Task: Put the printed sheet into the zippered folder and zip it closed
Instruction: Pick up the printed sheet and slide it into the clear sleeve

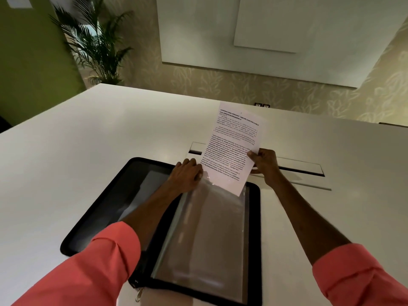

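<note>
Printed sheet (234, 146) is pinched at its right edge by the right hand (263, 162), thumb on the face. Its lower corner sits inside a clear sleeve (205, 235), whose top edge the left hand (187, 173) grips with curled fingers. Zippered folder (99, 208) lies open on the white table (88, 129).

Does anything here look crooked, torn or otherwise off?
Only the printed sheet sits askew: the right hand holds it tilted, one lower corner just entering the clear sleeve that the left hand holds at its top edge. The zippered folder lies open and flat on the table. Nothing looks torn or spilled.
</note>
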Available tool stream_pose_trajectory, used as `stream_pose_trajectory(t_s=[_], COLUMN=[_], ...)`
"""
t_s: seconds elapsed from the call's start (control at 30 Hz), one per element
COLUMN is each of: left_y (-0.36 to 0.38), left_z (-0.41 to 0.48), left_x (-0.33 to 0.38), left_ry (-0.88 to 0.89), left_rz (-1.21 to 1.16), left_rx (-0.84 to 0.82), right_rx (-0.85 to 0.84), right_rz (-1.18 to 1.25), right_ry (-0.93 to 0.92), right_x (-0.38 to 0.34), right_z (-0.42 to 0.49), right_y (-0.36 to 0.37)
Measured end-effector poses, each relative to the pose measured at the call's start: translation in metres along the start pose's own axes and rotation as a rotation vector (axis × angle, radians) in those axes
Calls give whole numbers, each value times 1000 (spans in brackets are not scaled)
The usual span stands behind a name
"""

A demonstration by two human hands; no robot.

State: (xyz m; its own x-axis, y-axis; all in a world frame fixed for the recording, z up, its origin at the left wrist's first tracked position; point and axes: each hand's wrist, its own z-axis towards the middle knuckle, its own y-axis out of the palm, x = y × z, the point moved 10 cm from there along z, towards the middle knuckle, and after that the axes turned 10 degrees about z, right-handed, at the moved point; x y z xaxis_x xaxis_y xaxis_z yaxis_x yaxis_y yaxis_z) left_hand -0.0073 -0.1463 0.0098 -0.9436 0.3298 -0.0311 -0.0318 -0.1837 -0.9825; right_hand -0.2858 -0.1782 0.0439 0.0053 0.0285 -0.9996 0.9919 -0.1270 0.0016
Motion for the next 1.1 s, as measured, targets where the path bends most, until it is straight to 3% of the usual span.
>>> stream_pose_trajectory(t_s=[0.37, 0.7, 1.1], left_y=[0, 16, 19], left_z=[6, 23, 27], left_x=[11, 4, -35], left_ry=[127, 166, 225], left_rz=[-121, -286, 19], left_rx=[27, -191, -354], right_rx=[-4, -18, -23], right_rz=[36, -25, 22], right_ry=[60, 87, 141], right_x=[10, 16, 19], right_z=[2, 5, 5], right_y=[5, 5, -2])
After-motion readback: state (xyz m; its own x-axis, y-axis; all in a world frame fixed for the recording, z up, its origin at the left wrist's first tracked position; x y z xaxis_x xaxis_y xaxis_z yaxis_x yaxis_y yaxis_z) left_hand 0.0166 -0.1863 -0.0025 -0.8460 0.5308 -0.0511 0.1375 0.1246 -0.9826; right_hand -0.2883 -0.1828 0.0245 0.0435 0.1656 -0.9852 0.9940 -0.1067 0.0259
